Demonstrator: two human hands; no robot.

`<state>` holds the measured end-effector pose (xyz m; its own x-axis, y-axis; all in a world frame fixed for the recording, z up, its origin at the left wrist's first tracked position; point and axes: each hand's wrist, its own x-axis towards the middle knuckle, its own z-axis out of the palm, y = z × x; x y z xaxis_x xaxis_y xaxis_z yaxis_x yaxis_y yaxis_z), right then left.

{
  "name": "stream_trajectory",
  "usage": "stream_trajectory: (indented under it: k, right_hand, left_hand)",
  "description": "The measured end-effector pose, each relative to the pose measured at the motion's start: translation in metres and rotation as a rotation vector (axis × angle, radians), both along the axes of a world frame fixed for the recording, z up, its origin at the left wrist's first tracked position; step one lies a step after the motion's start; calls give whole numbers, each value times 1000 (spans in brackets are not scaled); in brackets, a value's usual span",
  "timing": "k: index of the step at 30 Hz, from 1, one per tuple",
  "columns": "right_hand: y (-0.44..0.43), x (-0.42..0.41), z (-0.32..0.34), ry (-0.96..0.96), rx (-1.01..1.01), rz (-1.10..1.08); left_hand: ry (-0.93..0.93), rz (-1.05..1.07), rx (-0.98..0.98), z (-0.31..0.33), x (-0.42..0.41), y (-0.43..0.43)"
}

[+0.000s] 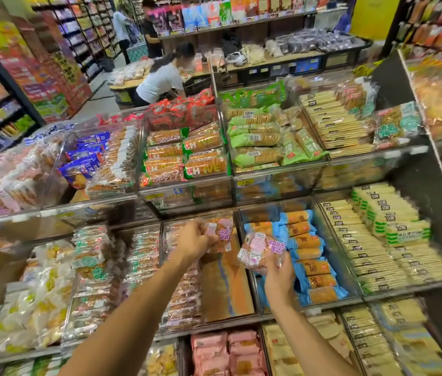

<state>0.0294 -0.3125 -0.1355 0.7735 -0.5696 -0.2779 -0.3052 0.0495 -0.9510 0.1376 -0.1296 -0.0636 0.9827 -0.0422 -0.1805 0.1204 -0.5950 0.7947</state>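
Hands are working apart: left hand (195,240) is gripping a pink packet (218,234) over the bin (225,289), right hand (279,278) is holding a second packet (260,248) beside it, its slick wrap risking a slip among the blue packets (309,267) below.

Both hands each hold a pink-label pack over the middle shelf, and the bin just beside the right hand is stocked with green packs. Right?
One thing is off. The head view shows blue packs in the bin beside the right hand, not green ones. The rest holds: the left hand grips a pink-label pack and the right hand grips a second pink-label pack over the middle shelf.
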Motion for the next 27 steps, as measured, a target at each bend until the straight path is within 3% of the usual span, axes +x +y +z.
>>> stream_trajectory:
  k: [10,18,27]
  right_hand:
    - [2,-8,-13,-27,-48,6]
    - [0,-6,-12,-32,40,23]
    - [1,-6,-11,-48,71,24]
  left_hand:
    - [-113,-174,560,-24,19,-28]
    - [-246,-313,821,-18,35,-31]
    - [-287,-322,625,-25,54,-20]
